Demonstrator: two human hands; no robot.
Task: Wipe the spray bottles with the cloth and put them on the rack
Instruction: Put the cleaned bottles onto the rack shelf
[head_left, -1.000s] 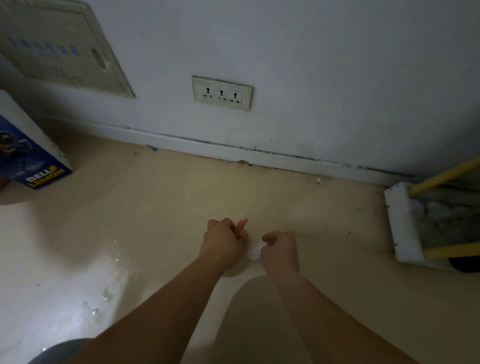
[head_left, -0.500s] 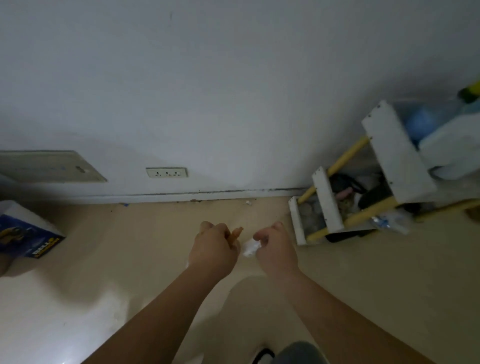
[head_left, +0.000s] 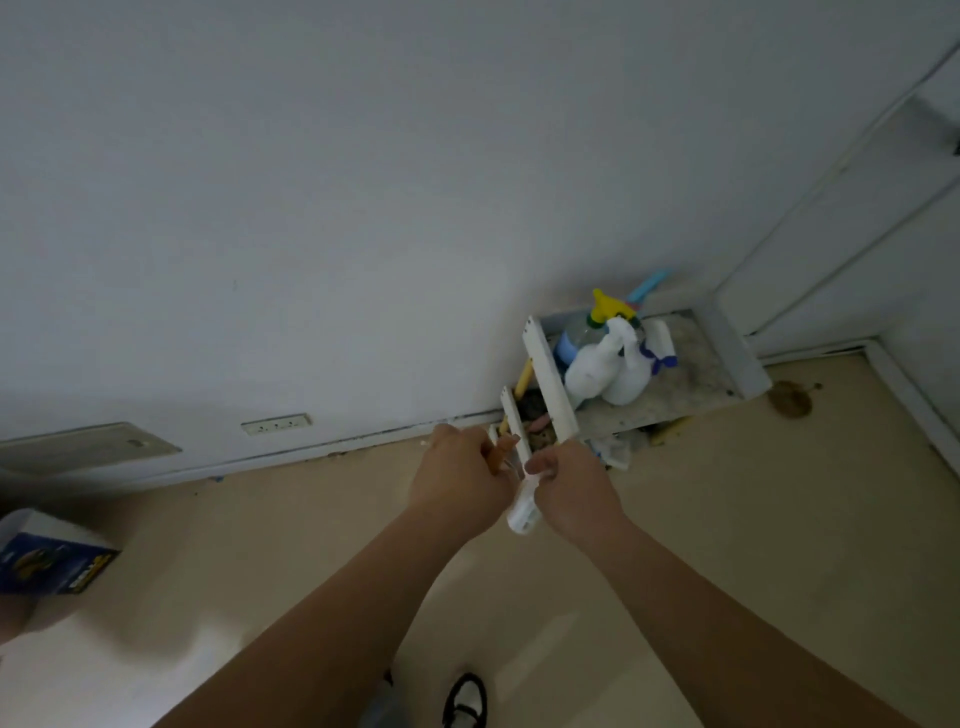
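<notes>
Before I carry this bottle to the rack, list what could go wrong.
1. The right hand grips the small white bottle near one end only, with the rest sticking out, so it may slip.
2. Spray bottles stand bunched together at one end of the top shelf of the rack. Setting another beside them could topple one.
3. The left hand holds an orange item, so it likely could not catch a drop.

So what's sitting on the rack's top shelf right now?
Two white spray bottles and a clear bottle with a yellow trigger behind them. A blue thing pokes out behind; the bottles cover most of it.
</notes>
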